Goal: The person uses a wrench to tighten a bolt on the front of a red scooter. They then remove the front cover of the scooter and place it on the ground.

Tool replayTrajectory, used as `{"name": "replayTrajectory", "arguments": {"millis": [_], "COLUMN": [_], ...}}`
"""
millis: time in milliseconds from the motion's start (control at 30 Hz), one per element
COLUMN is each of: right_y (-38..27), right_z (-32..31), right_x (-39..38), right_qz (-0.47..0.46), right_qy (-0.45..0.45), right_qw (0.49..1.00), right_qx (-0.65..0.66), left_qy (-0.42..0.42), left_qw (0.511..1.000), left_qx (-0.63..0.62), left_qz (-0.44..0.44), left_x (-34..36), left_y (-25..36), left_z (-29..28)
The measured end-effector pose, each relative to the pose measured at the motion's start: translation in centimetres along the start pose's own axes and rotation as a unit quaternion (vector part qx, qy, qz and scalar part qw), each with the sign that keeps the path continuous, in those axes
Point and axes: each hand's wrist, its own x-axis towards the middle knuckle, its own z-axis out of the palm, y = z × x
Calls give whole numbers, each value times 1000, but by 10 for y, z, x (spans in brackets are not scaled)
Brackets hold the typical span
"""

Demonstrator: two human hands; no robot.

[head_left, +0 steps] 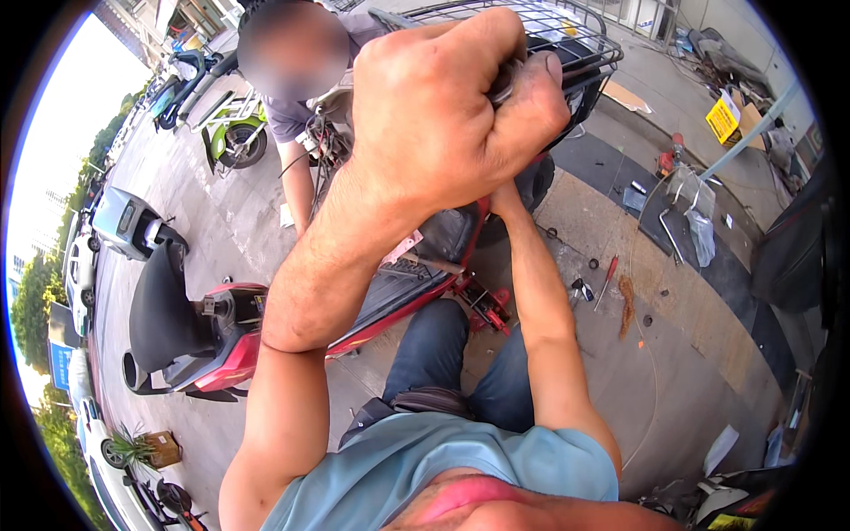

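A red scooter (232,375) stands in front of me, its black seat to the left and its black front wheel (537,184) to the right. My left hand (434,119) is raised close to the view, closed in a fist near the wire basket (575,44) at the scooter's front. Something small and dark shows between its thumb and fingers, too hidden to name. Lower down, my right hand (505,198) reaches beside the front wheel. The left fist covers its fingers, along with much of the scooter's front. A red metal mechanism (485,305) sits low beside the footboard.
Across the scooter a person (292,133) leans in, one arm reaching down. On the ground at right lie a red-handled screwdriver (608,276), small parts and a plastic bag (701,237). A yellow box (726,119) stands farther back. Other scooters (133,221) are parked at left.
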Motion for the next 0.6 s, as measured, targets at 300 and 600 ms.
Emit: {"name": "replayTrajectory", "arguments": {"millis": [300, 600], "right_y": [-17, -16], "right_z": [-10, -6], "right_x": [-8, -13], "right_qz": [-12, -48], "right_qy": [-12, -3], "right_qw": [991, 990], "right_qx": [-132, -132], "left_qy": [16, -56], "left_qw": [997, 995], "left_qx": [-35, -85], "left_qz": [72, 21], "left_x": [-10, -19], "left_y": [5, 3], "left_z": [-12, -27]}}
